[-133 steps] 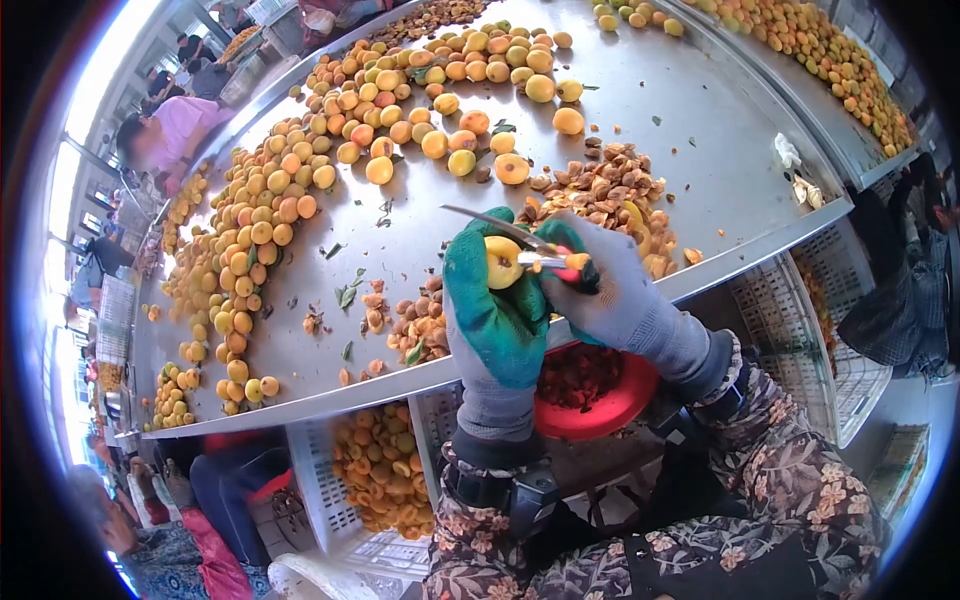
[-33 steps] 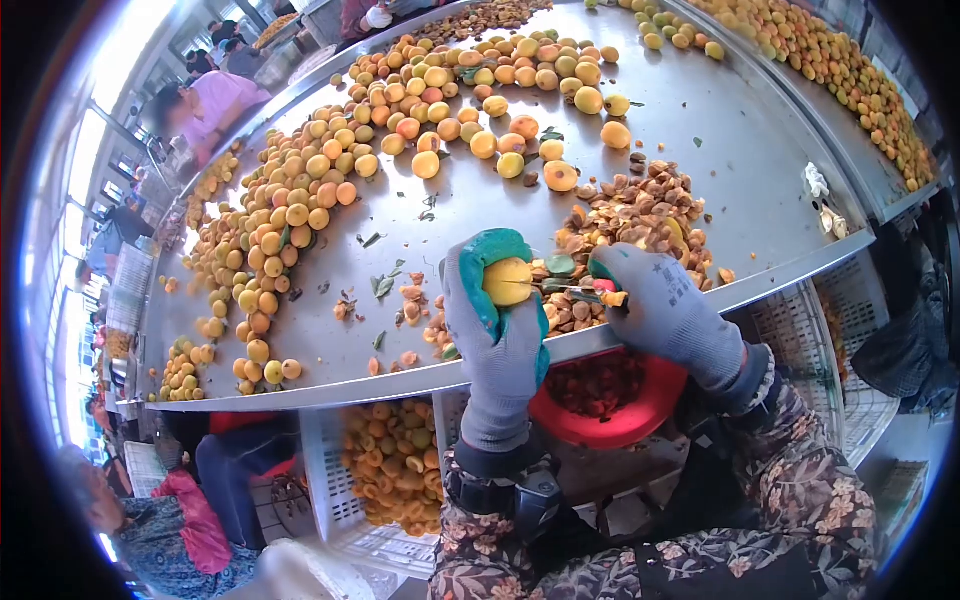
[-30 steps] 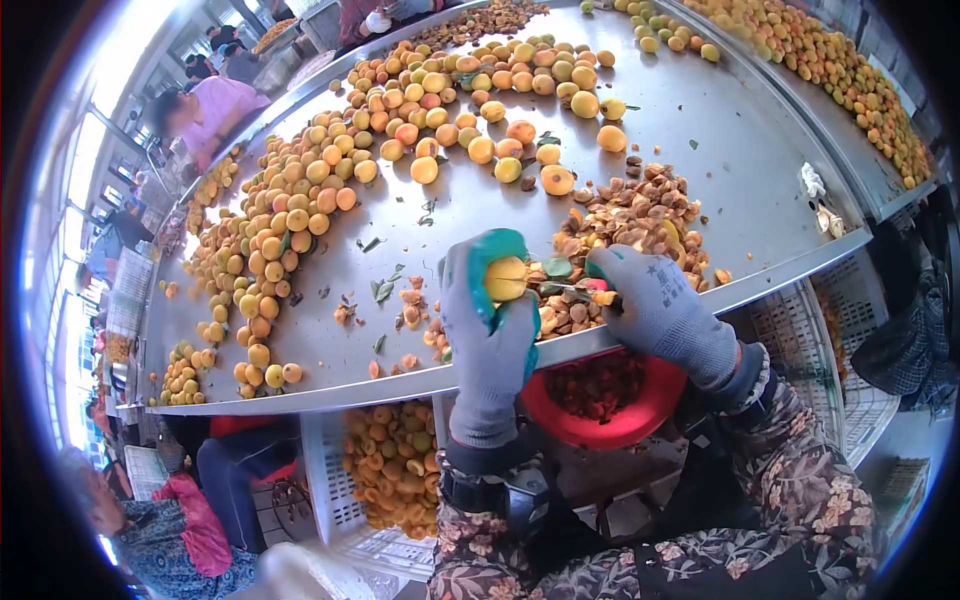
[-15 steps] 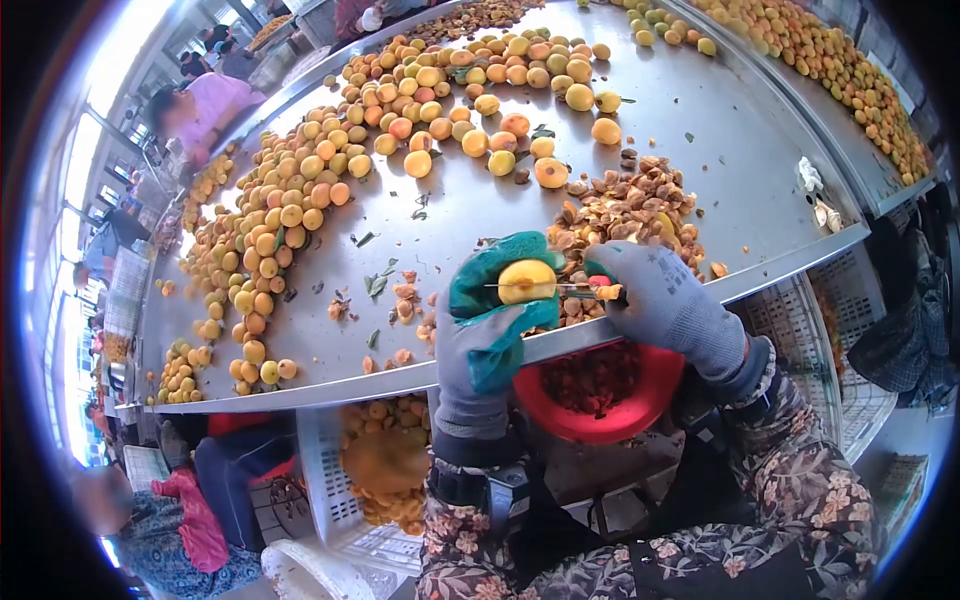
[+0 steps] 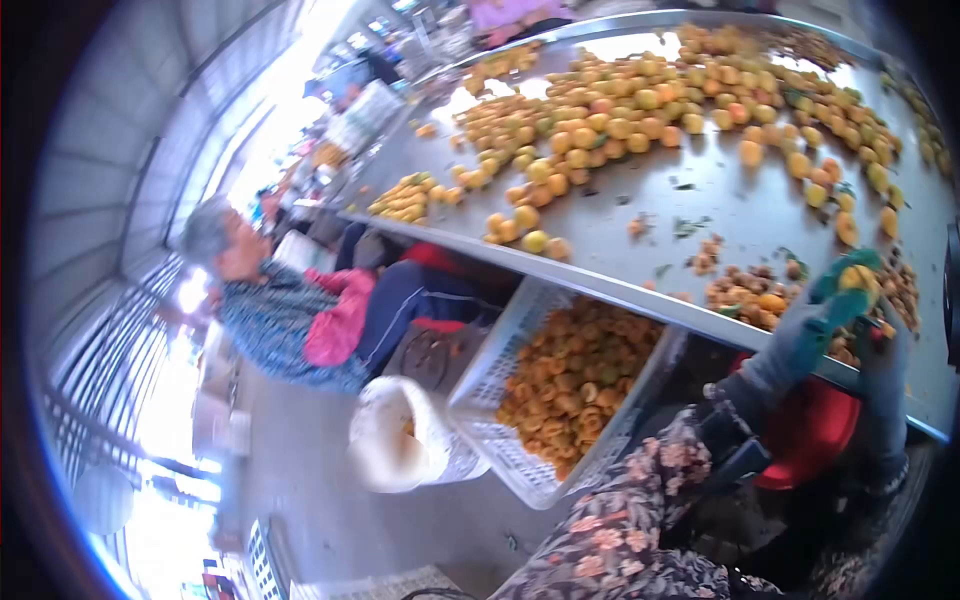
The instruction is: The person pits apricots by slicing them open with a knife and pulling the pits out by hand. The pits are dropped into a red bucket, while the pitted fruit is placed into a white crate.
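At the right of the view, my left hand point(image 5: 818, 312), in a grey glove with green coating, is closed around a yellow apricot point(image 5: 858, 281) above the table's front edge. Close beside it, my right hand point(image 5: 883, 375) in a grey glove is closed on a small knife point(image 5: 884, 331). Only an orange-red bit of its handle shows; motion blur hides the blade. Apricot pits and scraps point(image 5: 745, 292) lie on the table behind and beside my hands. Below them is a red basin point(image 5: 812, 435), partly covered by my arm.
Many apricots point(image 5: 640, 110) spread across the metal table point(image 5: 590, 215). A white crate point(image 5: 480, 395) of halved apricots stands below its edge, next to a white bucket point(image 5: 375, 420). A person in a blue patterned top point(image 5: 270, 330) sits at the left.
The view has swung left and tilted, so my hands now appear at the far right. The crate, bucket and seated person show more fully. My hands still hold the apricot and knife.
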A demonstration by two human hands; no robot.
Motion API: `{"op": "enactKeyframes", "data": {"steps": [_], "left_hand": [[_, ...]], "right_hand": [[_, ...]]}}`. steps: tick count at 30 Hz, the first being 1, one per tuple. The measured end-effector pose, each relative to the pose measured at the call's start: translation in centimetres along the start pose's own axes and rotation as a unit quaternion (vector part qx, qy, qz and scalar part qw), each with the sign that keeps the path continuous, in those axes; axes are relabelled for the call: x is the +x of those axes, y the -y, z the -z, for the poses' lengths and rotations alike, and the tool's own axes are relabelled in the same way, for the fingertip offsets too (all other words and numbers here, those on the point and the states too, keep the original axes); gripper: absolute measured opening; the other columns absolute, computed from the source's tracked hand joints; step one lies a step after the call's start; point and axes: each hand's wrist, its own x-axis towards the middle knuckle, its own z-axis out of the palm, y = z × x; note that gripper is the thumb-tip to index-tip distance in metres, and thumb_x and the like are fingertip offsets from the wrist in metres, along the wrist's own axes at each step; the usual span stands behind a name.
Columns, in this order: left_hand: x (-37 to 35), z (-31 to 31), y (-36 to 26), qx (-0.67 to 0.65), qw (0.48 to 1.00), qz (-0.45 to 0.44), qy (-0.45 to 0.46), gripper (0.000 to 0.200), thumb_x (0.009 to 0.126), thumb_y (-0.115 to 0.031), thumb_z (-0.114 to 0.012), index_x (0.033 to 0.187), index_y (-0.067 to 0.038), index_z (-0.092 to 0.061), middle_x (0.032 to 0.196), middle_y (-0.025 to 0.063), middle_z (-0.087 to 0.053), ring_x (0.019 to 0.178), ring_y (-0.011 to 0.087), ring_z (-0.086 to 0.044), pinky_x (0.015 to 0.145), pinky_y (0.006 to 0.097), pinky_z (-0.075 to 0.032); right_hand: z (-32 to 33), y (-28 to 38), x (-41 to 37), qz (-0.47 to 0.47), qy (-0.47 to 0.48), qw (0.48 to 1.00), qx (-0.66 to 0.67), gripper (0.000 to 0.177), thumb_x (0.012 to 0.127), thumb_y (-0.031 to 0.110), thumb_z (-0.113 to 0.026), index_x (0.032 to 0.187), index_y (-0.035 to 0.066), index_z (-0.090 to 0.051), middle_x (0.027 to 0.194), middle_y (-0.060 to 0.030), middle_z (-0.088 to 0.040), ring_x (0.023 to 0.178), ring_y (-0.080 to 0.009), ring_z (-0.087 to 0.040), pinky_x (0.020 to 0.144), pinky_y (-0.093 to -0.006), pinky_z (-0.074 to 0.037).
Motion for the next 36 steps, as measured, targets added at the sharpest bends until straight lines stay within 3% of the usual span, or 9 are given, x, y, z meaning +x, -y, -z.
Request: {"op": "enactKeyframes", "data": {"steps": [2, 7, 13, 14, 16, 21, 23, 31, 36], "left_hand": [[1.3, 0.0, -1.7, -0.58, 0.794, 0.172, -0.056, 0.059, 0.084, -0.009, -0.06, 0.136, 0.0, -0.034, 0.133, 0.008, -0.043, 0.115, 0.0137, -0.046, 0.098, 0.028, -0.038], [0.8, -0.9, -0.7, -0.442, 0.88, 0.143, -0.101, 0.061, 0.08, -0.01, -0.064, 0.133, 0.0, -0.037, 0.127, 0.0078, -0.047, 0.109, 0.0131, -0.049, 0.096, 0.0264, -0.04], [0.5, -1.9, -0.4, -0.699, 0.665, 0.206, -0.163, 0.031, 0.09, -0.02, -0.056, 0.115, -0.003, -0.05, 0.098, 0.0005, -0.054, 0.091, 0.0086, -0.052, 0.08, 0.0236, -0.045], [0.5, -1.4, -0.4, -0.587, 0.764, 0.211, -0.165, 0.034, 0.091, -0.024, -0.054, 0.118, -0.004, -0.049, 0.098, 0.0003, -0.054, 0.091, 0.0083, -0.052, 0.079, 0.0235, -0.046], [0.6, -0.6, -0.5, -0.571, 0.763, 0.27, -0.14, 0.047, 0.094, -0.015, -0.05, 0.136, -0.001, -0.035, 0.13, 0.0096, -0.046, 0.116, 0.015, -0.046, 0.099, 0.0281, -0.038], [0.7, 0.2, -0.3, -0.498, 0.826, 0.236, -0.122, 0.043, 0.094, -0.014, -0.048, 0.134, -0.001, -0.037, 0.127, 0.0093, -0.044, 0.111, 0.0173, -0.05, 0.095, 0.0305, -0.042], [-0.8, -0.2, 1.6, 0.037, 0.994, 0.006, -0.103, 0.037, 0.096, -0.017, -0.045, 0.129, -0.002, -0.042, 0.122, 0.0088, -0.047, 0.101, 0.0167, -0.055, 0.091, 0.0283, -0.044], [0.7, -1.2, -1.5, -0.523, 0.8, 0.237, -0.175, 0.037, 0.097, -0.013, -0.041, 0.132, -0.001, -0.04, 0.121, 0.0075, -0.048, 0.108, 0.0148, -0.051, 0.093, 0.0265, -0.043], [0.9, -2.2, -0.4, -0.362, 0.87, 0.262, -0.208, 0.035, 0.095, -0.015, -0.049, 0.125, 0.001, -0.045, 0.111, 0.0064, -0.054, 0.098, 0.0127, -0.055, 0.088, 0.0263, -0.046]], "right_hand": [[0.6, -1.2, 0.4, 0.042, -0.004, 0.998, -0.048, 0.048, 0.079, -0.005, -0.063, 0.125, -0.002, -0.048, 0.112, -0.0171, -0.059, 0.098, -0.0226, -0.06, 0.084, -0.0327, -0.05], [-0.1, -1.6, 0.6, 0.166, -0.046, 0.973, -0.154, 0.045, 0.079, -0.008, -0.058, 0.123, -0.002, -0.048, 0.115, -0.0189, -0.058, 0.102, -0.025, -0.06, 0.086, -0.0338, -0.049], [-1.9, 2.3, 1.6, 0.121, 0.021, 0.987, -0.103, 0.051, 0.077, -0.01, -0.054, 0.127, -0.003, -0.045, 0.113, -0.0191, -0.059, 0.101, -0.0246, -0.06, 0.083, -0.0326, -0.049], [-2.0, 3.1, 1.7, 0.089, 0.027, 0.992, -0.082, 0.051, 0.077, -0.01, -0.053, 0.128, -0.003, -0.045, 0.111, -0.0184, -0.06, 0.099, -0.0236, -0.061, 0.081, -0.0327, -0.05], [-2.0, 4.7, 1.6, 0.06, 0.002, 0.995, -0.074, 0.05, 0.078, -0.01, -0.052, 0.127, -0.001, -0.047, 0.103, -0.0164, -0.063, 0.092, -0.0211, -0.062, 0.076, -0.0328, -0.051], [-1.4, 12.1, 2.5, 0.134, 0.06, 0.975, -0.165, 0.038, 0.076, 0.002, -0.059, 0.114, -0.001, -0.053, 0.095, -0.0202, -0.061, 0.09, -0.0355, -0.06, 0.076, -0.0402, -0.048], [-1.5, 13.5, 2.3, 0.055, 0.094, 0.987, -0.116, 0.035, 0.078, 0.003, -0.058, 0.112, 0.0, -0.053, 0.097, -0.0203, -0.061, 0.09, -0.0378, -0.059, 0.075, -0.042, -0.048], [-1.3, 10.9, 1.6, -0.02, 0.054, 0.98, -0.188, 0.042, 0.079, 0.009, -0.06, 0.117, -0.003, -0.048, 0.098, -0.0205, -0.059, 0.091, -0.0378, -0.058, 0.076, -0.0448, -0.046], [-0.5, 10.7, 1.2, 0.008, 0.069, 0.987, -0.148, 0.03, 0.078, 0.011, -0.061, 0.105, -0.002, -0.054, 0.084, -0.0192, -0.061, 0.08, -0.0408, -0.058, 0.069, -0.045, -0.047]]}}
